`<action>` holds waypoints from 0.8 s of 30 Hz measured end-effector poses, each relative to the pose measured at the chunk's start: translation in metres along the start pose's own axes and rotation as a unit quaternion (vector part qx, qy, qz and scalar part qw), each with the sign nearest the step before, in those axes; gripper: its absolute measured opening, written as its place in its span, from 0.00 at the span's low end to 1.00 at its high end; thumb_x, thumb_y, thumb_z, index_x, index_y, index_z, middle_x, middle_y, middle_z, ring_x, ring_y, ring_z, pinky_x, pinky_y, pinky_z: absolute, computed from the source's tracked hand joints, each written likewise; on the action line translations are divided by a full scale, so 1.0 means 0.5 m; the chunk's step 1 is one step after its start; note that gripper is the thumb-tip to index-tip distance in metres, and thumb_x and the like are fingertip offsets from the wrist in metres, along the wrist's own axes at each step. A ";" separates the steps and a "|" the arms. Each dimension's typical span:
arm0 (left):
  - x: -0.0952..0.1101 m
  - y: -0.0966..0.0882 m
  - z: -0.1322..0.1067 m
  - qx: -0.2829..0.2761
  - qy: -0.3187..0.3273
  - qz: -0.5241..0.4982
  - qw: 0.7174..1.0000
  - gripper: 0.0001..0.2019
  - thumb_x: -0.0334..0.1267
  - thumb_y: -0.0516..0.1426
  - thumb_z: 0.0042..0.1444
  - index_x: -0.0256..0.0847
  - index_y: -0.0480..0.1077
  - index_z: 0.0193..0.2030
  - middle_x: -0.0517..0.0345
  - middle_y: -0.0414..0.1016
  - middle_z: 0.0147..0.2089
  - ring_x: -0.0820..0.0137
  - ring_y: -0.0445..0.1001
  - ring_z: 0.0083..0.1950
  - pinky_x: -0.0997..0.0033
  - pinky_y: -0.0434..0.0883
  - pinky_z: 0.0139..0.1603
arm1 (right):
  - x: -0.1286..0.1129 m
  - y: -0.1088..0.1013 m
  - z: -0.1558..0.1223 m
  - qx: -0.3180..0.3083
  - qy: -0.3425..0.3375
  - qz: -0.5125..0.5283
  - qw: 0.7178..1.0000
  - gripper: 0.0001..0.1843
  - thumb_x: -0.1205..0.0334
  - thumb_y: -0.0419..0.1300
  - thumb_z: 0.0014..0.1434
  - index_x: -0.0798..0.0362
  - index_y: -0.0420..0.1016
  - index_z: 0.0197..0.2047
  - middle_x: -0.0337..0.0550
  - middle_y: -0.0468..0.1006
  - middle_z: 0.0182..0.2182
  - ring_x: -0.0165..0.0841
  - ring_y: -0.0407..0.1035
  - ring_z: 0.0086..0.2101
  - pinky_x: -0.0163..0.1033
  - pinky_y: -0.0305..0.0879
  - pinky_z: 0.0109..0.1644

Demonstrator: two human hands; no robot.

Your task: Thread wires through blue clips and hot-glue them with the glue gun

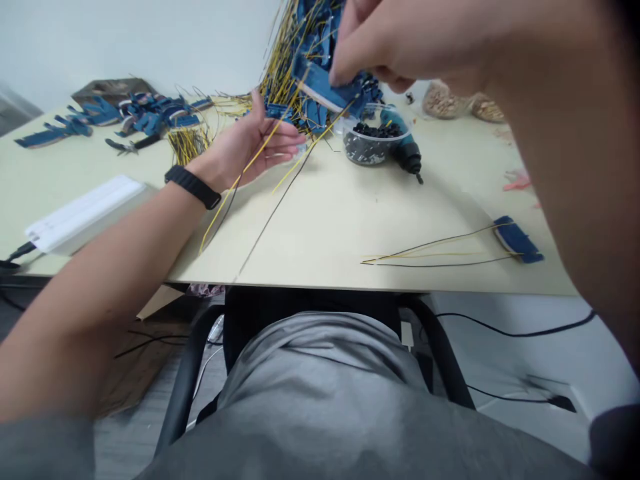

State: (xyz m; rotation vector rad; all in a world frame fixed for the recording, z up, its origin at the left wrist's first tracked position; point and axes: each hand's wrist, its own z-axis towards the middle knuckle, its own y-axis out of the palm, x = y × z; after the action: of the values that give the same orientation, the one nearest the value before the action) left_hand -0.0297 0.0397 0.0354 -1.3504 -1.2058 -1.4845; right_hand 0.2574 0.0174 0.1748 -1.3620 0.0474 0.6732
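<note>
Right hand point(380, 47) is raised and closed in a pinch, its fingertips clamped on one blue strip point(314, 83) at the near edge of a tangled bundle point(295, 40) of like strips and yellow wires. Below it and to its left, the left hand point(250, 143) lies open, palm up. Thin yellow and black leads point(235, 190) trail across its fingers and down over the beige table point(325, 220) toward the body.

The work looks like drawing one strip and its leads out of the mass. Freeing it would call for a firm pinch and a slow, even pull, since the leads are hair-thin, springy and interlaced. The strips look flat and matte, and the wires glossy.

Just past the left fingertips stands a clear plastic tub point(373, 143) of small black parts, with a teal power screwdriver point(407, 150) touching its far side. A single strip point(517, 239) lies flat under the right forearm.
</note>
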 end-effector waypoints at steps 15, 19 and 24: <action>0.012 0.011 -0.007 0.201 0.162 0.085 0.962 0.23 0.25 0.66 0.84 0.43 0.79 0.32 0.56 0.84 0.34 0.70 0.75 0.38 0.67 0.72 0.45 | 0.184 0.005 -0.210 0.025 0.356 -0.073 0.931 0.12 0.61 0.77 0.80 0.52 0.90 0.41 0.39 0.72 0.29 0.32 0.62 0.31 0.54 0.60 0.40; -0.009 -0.007 0.012 0.198 0.196 0.122 0.953 0.18 0.30 0.85 0.59 0.44 0.83 0.30 0.59 0.82 0.31 0.69 0.80 0.40 0.64 0.73 0.46 | 0.233 0.011 -0.246 0.023 0.348 -0.100 0.932 0.15 0.68 0.75 0.79 0.55 0.87 0.37 0.47 0.81 0.35 0.35 0.67 0.36 0.53 0.67 0.46; -0.025 -0.021 0.027 0.180 0.190 0.151 0.953 0.29 0.58 0.94 0.32 0.53 0.84 0.27 0.59 0.86 0.33 0.62 0.85 0.44 0.58 0.78 0.48 | 0.279 0.014 -0.258 -0.018 0.357 -0.165 0.919 0.13 0.69 0.72 0.81 0.56 0.90 0.39 0.54 0.88 0.41 0.39 0.73 0.39 0.51 0.73 0.52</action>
State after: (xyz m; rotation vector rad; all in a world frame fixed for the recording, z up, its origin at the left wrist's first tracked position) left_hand -0.0349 0.0547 0.0216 -0.9029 -0.9173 -1.1685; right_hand 0.4120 -0.0414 0.0811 -1.5458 0.3814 -0.1325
